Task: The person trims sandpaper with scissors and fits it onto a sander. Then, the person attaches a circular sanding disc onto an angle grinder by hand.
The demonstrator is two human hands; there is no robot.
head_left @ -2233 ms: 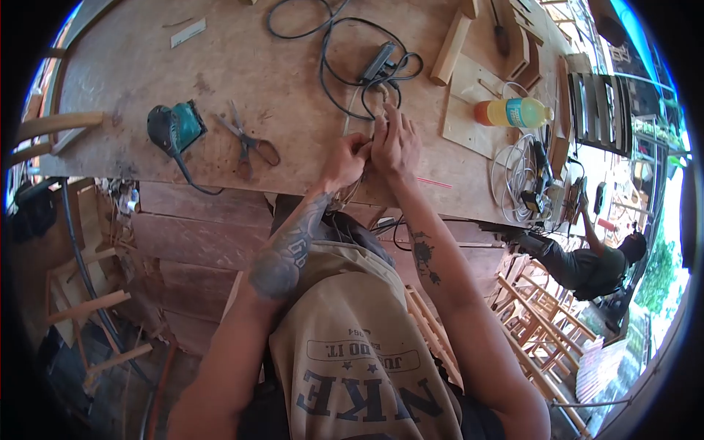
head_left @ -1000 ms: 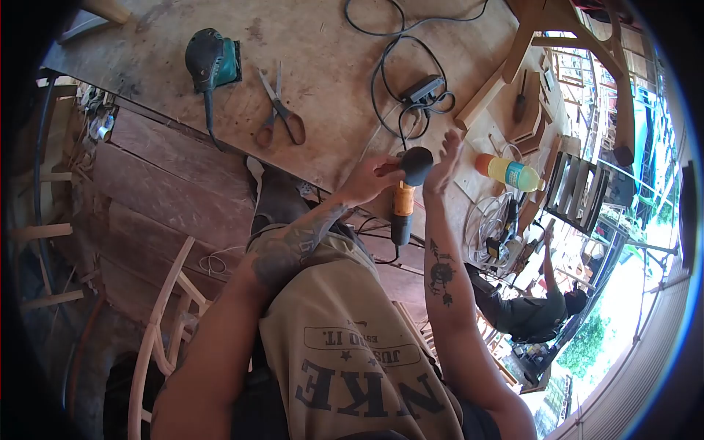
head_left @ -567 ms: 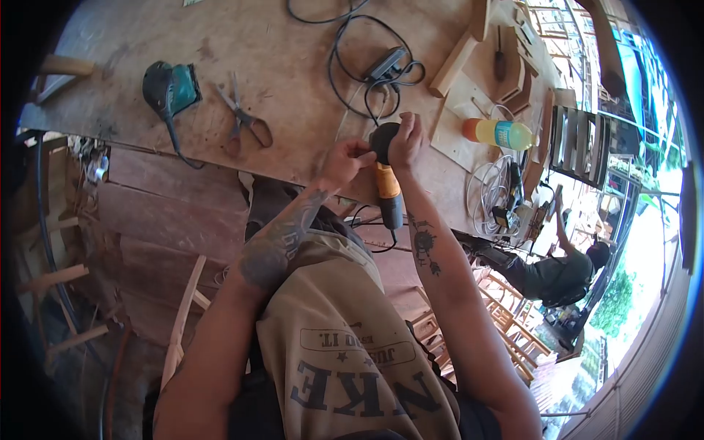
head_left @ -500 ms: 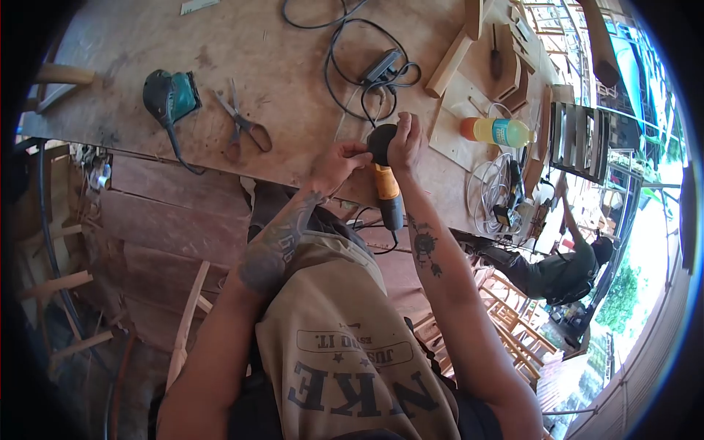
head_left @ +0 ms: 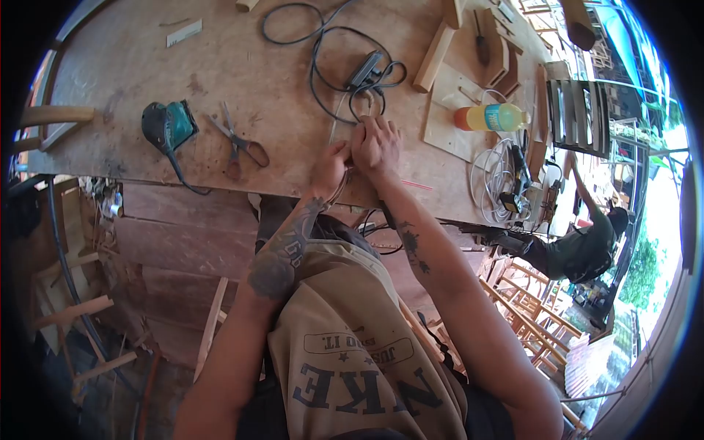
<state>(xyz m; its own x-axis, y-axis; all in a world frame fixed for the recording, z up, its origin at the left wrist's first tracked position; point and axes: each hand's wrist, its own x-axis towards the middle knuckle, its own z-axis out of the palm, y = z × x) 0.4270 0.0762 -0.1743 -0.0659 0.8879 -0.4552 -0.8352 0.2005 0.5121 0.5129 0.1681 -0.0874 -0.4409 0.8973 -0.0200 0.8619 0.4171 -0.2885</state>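
My right hand (head_left: 378, 147) is in front of me at the table's near edge, its fingers bent down over something hidden beneath them. Close against it on the left is my left hand (head_left: 334, 167), thumb and fingers drawn together. What the two hands grip is covered by the hands and the right forearm; the orange and black power tool with a round black pad, visible earlier, does not show now. Just beyond the fingers lies a black power strip (head_left: 364, 71) with plugs and a looped dark cable (head_left: 317, 59).
On the wooden table (head_left: 286, 117) lie a teal sander (head_left: 170, 126), scissors (head_left: 236, 141), wood pieces (head_left: 438, 55), a screwdriver (head_left: 481, 40), a bottle of yellow liquid (head_left: 493, 117) and a coiled pale cable (head_left: 493, 180). Another person (head_left: 583, 246) works at the right. Wooden chair frames (head_left: 524, 315) stand behind.
My right hand has moved left and turned over, now lying across the front of the left hand. The power tool and its black pad have gone out of sight. The view has shifted slightly.
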